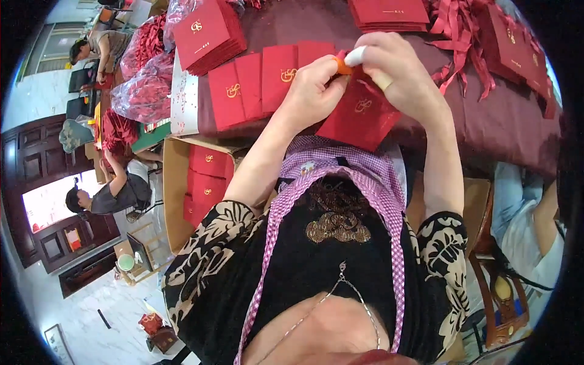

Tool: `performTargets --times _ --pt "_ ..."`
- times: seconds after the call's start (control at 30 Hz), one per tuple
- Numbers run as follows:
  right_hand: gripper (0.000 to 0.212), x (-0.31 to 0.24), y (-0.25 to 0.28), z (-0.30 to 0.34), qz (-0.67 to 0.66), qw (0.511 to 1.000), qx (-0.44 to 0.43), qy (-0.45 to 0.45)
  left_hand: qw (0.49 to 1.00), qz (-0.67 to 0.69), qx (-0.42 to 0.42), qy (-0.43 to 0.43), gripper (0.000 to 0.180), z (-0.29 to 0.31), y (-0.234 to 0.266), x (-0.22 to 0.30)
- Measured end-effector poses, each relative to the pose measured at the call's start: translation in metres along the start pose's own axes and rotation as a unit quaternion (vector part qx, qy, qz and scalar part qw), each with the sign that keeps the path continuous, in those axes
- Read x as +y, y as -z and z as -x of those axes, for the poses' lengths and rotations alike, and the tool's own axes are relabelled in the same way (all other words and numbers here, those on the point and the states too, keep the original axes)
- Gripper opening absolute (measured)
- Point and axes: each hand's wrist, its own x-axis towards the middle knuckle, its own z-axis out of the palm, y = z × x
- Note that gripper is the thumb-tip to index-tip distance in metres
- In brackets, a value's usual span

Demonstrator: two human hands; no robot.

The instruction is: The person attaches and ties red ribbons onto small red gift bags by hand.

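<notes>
In front of me, a flat red paper gift bag (359,115) with a gold emblem lies tilted at the table's near edge. My left hand (311,90) is closed in a pinch at its top edge, with an orange cover on one finger. Beside it my right hand (404,76) also pinches there, fingers curled, with a white cover and a pale yellowish one on its fingers. A bit of red shows between the fingertips; the fingers hide the rest. Left of my hands, several similar red bags (228,91) lie overlapping in a row.
Stacks of red bags stand at the far left (210,36) and far middle (389,13). Red ribbons (456,36) lie on the dark red tablecloth (480,121) at right. A cardboard box (176,231) holds more bags below. Two people (125,188) sit at the left.
</notes>
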Motion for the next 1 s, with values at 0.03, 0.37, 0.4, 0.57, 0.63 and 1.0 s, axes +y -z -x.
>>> performTargets --times 0.03,0.37,0.4,0.57,0.63,1.0 --pt "0.015 0.003 -0.002 0.002 -0.027 0.999 -0.039 -0.018 1.000 0.014 -0.002 0.013 0.014 0.000 0.001 0.003" --pt "0.016 0.003 0.006 0.002 -0.102 0.983 -0.145 -0.039 0.983 0.143 0.012 0.114 0.010 0.004 -0.002 0.000" --pt "0.017 0.002 0.008 0.002 -0.104 0.983 -0.149 -0.037 0.983 0.146 0.009 0.113 0.010 0.004 -0.001 0.000" --pt "0.016 0.004 0.019 0.010 -0.119 0.972 -0.190 -0.070 0.910 0.348 0.161 0.156 0.012 0.000 0.044 -0.035" --pt "0.015 0.006 0.019 0.009 -0.119 0.972 -0.190 -0.072 0.908 0.327 0.202 0.165 0.012 -0.002 0.058 -0.042" --pt "0.010 0.030 0.011 0.007 -0.189 0.937 -0.205 -0.210 0.977 0.049 -0.123 0.167 0.031 0.013 0.038 0.012"
